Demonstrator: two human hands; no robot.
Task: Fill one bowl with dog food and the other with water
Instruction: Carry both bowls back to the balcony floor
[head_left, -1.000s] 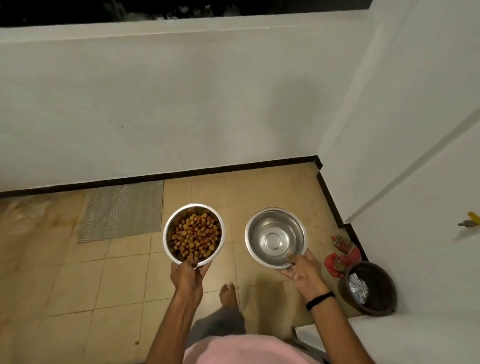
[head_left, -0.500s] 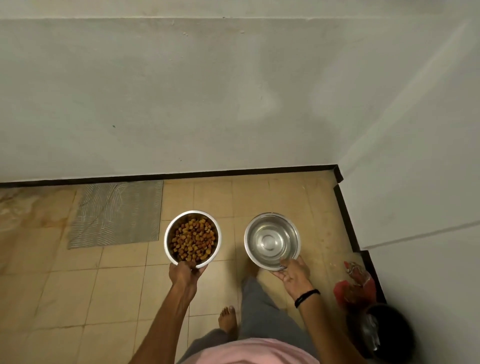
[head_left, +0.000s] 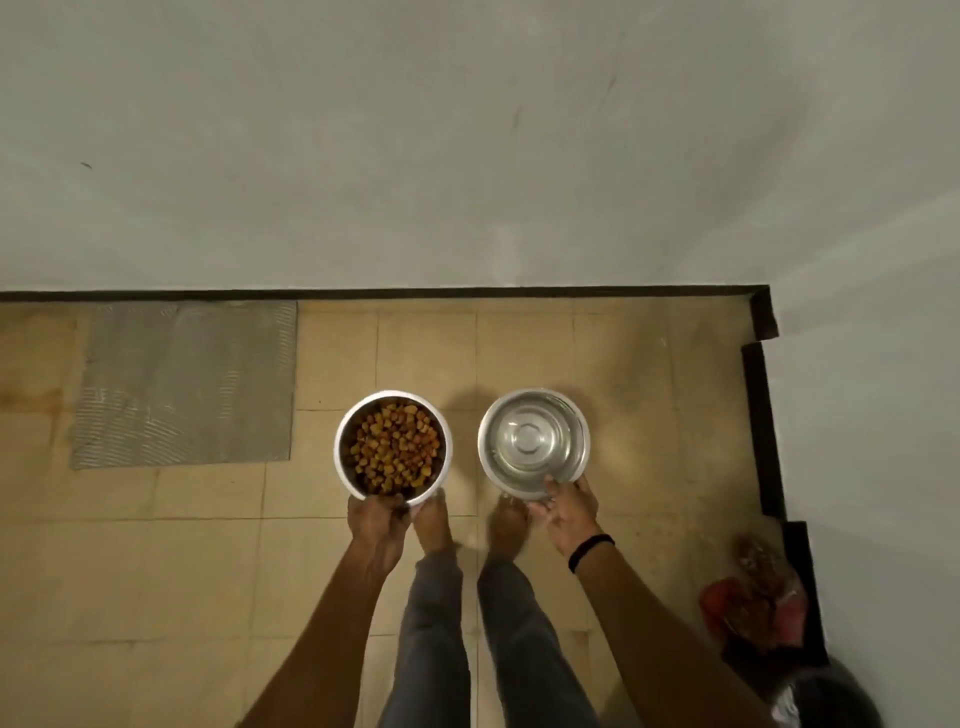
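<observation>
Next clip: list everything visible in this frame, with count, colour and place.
food bowl: one, steel, in the left hand
dog food: one heap, brown, in the food bowl
other bowl: one, steel, in the right hand; water cannot be told
mat: one, grey, on the floor by the wall, left
floor: beige tiles
wall: white, with black skirting
bundle: one, red, right edge of the floor
bin: one, dark, bottom right corner
wristband: one, black, right wrist
legs: two, grey trousers, bare feet
left hand: grips the food bowl's near rim
right hand: grips the other bowl's near rim
</observation>
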